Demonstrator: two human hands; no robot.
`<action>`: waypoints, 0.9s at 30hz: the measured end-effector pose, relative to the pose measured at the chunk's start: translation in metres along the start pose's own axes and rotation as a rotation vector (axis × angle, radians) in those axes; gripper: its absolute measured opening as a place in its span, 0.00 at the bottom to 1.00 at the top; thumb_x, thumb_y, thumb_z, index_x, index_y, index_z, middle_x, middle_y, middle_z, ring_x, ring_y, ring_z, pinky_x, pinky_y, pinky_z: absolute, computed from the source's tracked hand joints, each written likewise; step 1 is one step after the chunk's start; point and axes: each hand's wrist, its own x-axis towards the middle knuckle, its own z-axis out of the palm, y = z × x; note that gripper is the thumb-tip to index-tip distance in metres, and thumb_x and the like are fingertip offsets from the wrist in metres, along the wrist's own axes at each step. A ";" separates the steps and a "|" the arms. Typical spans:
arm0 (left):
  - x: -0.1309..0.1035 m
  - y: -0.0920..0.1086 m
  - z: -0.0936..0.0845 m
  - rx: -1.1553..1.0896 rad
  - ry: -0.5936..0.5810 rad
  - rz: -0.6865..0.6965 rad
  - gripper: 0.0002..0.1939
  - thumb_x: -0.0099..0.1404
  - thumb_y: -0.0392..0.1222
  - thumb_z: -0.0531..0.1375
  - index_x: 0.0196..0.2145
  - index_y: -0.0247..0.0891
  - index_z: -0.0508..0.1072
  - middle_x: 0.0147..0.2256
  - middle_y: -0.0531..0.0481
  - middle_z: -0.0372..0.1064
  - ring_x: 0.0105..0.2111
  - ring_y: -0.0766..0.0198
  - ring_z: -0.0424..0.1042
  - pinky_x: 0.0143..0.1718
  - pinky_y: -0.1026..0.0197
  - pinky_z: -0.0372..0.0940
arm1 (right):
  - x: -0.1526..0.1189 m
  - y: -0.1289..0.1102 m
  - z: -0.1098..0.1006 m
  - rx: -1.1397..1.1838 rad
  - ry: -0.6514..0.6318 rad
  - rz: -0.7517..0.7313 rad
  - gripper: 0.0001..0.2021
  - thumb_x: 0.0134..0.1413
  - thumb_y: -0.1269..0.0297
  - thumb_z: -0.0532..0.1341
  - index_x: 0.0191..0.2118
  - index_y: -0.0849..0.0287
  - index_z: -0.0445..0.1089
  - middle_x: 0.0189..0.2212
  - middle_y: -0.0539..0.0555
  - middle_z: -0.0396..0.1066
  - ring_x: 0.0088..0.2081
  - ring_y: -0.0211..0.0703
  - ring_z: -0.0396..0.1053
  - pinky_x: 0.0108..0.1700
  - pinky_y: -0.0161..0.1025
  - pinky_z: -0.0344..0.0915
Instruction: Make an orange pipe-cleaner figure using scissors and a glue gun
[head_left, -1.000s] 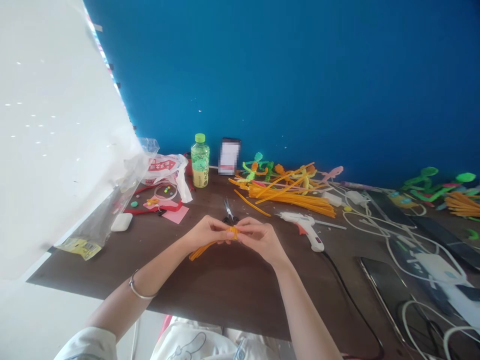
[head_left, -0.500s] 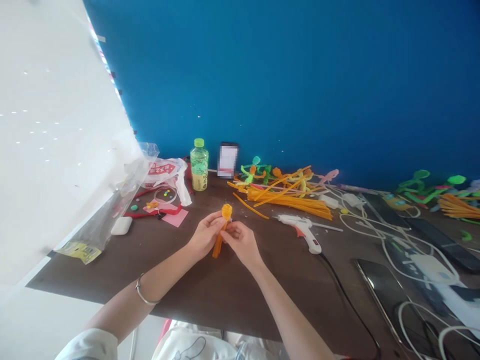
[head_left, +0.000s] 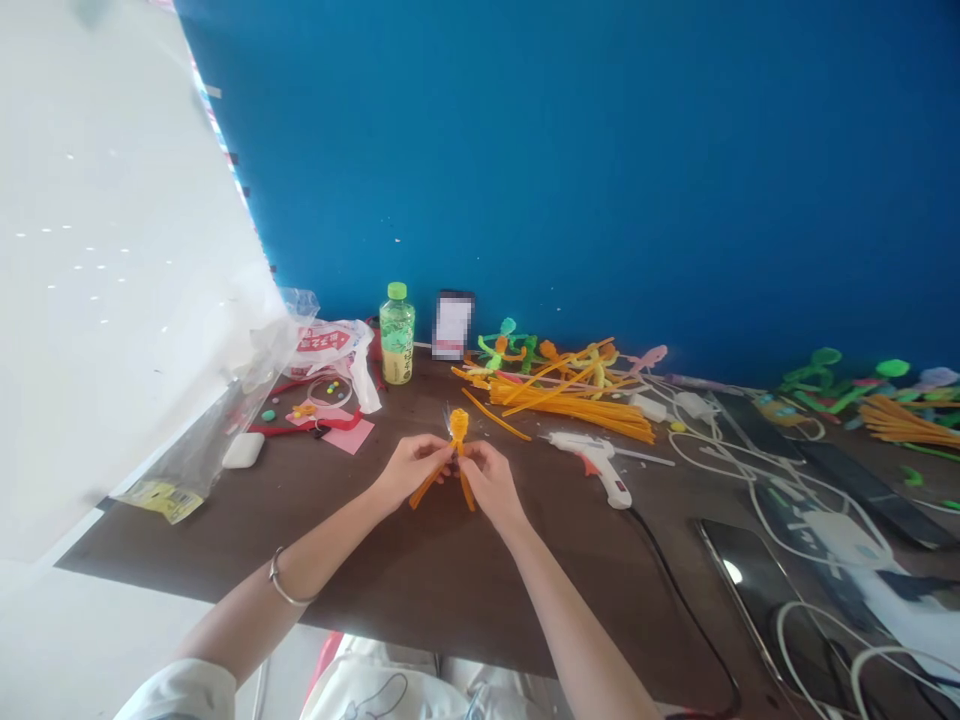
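Observation:
Between my two hands is an orange pipe-cleaner figure (head_left: 458, 424) with a coiled head at the top. Its lower stems spread apart into two legs, one pointing down to the left and one nearly straight down. My left hand (head_left: 417, 468) pinches the left side just under the head. On the other side, my right hand (head_left: 486, 478) pinches the right stem with thumb and fingers. The fingers partly cover the middle of the figure. A bundle of loose orange pipe cleaners (head_left: 574, 412) lies beyond my right hand.
A hot glue gun (head_left: 592, 455) rests to the right, its black cord running to the front edge. Behind stand a green-capped bottle (head_left: 397, 335) and a phone (head_left: 453, 340). Plastic bags (head_left: 334, 350) lie left; cables and a dark phone (head_left: 765, 590) lie right.
The orange stems, held together before, are now parted into two legs. My left hand has shifted down a little, and both hands now grip opposite sides under the head.

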 end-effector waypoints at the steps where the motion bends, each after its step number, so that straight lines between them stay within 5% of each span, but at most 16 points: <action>1: 0.001 -0.001 -0.001 -0.018 -0.002 -0.002 0.16 0.48 0.49 0.64 0.28 0.31 0.71 0.20 0.52 0.66 0.19 0.71 0.64 0.21 0.66 0.60 | 0.001 0.001 0.000 0.038 -0.018 0.028 0.03 0.42 0.67 0.57 0.26 0.59 0.62 0.20 0.47 0.66 0.23 0.36 0.65 0.27 0.35 0.63; 5: 0.005 -0.004 -0.001 -0.181 -0.001 0.000 0.17 0.48 0.48 0.64 0.31 0.31 0.72 0.19 0.55 0.62 0.18 0.75 0.60 0.19 0.70 0.54 | 0.001 0.003 -0.002 0.177 -0.046 0.058 0.07 0.45 0.62 0.59 0.28 0.59 0.62 0.16 0.45 0.64 0.18 0.34 0.62 0.24 0.33 0.61; 11: 0.013 0.001 0.009 -0.194 0.006 0.001 0.15 0.47 0.46 0.65 0.29 0.30 0.73 0.20 0.51 0.65 0.20 0.73 0.63 0.24 0.67 0.59 | 0.002 0.002 -0.006 0.177 -0.009 0.000 0.14 0.41 0.55 0.63 0.30 0.60 0.65 0.21 0.49 0.67 0.21 0.35 0.64 0.23 0.33 0.61; 19: 0.022 -0.010 0.013 -0.337 -0.015 0.028 0.15 0.49 0.46 0.65 0.32 0.31 0.74 0.29 0.47 0.71 0.30 0.66 0.70 0.39 0.59 0.64 | 0.005 0.011 -0.010 -0.097 0.070 -0.186 0.11 0.45 0.57 0.61 0.30 0.60 0.68 0.28 0.54 0.72 0.30 0.43 0.70 0.33 0.39 0.67; 23: 0.019 -0.013 0.009 -0.243 0.023 0.080 0.15 0.50 0.47 0.64 0.31 0.31 0.74 0.30 0.46 0.70 0.31 0.66 0.69 0.38 0.61 0.64 | 0.000 0.011 -0.007 -0.296 0.029 -0.360 0.08 0.51 0.60 0.57 0.29 0.58 0.69 0.28 0.53 0.71 0.29 0.41 0.69 0.33 0.37 0.66; 27: 0.020 -0.014 0.008 -0.320 0.070 0.053 0.17 0.50 0.48 0.64 0.32 0.31 0.72 0.26 0.49 0.67 0.26 0.68 0.68 0.31 0.62 0.65 | 0.012 0.012 -0.015 -0.539 0.170 -0.472 0.09 0.54 0.65 0.52 0.31 0.59 0.69 0.30 0.55 0.70 0.32 0.42 0.68 0.37 0.38 0.65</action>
